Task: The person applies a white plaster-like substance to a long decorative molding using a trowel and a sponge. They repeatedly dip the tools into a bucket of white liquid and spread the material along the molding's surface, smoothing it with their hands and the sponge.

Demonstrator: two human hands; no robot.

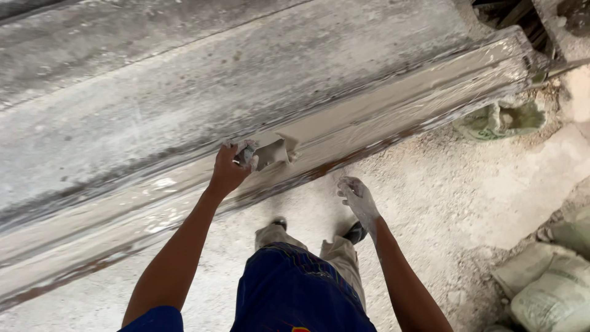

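Looking down from your head, you see at nine o'clock the long plastic-wrapped beam (pixel 381 104) running from the lower left up toward two o'clock, lying against the grey concrete slab (pixel 184 80) above it. Near the middle of the view your left hand (pixel 228 169) is clenched round the handle of a small putty knife (pixel 270 150), its fingers wrapped tight, and the blade lies flat against the beam's wet coat of pale paste. Judging by the smooth smeared band along the beam, you are in the spreading step, drawing paste along the face. Just right of centre, at about five o'clock from the blade, your right hand (pixel 358 198) hangs free of the beam, whitened with paste, fingers loosely curled and holding nothing that shows. Below, your feet stand on the dusty floor (pixel 442 184). At three o'clock a green sack (pixel 501 120) lies crumpled by the beam's end; at four o'clock more filled sacks (pixel 553 289) are heaped. The next stroke probably calls for keeping the blade flat and the pressure even
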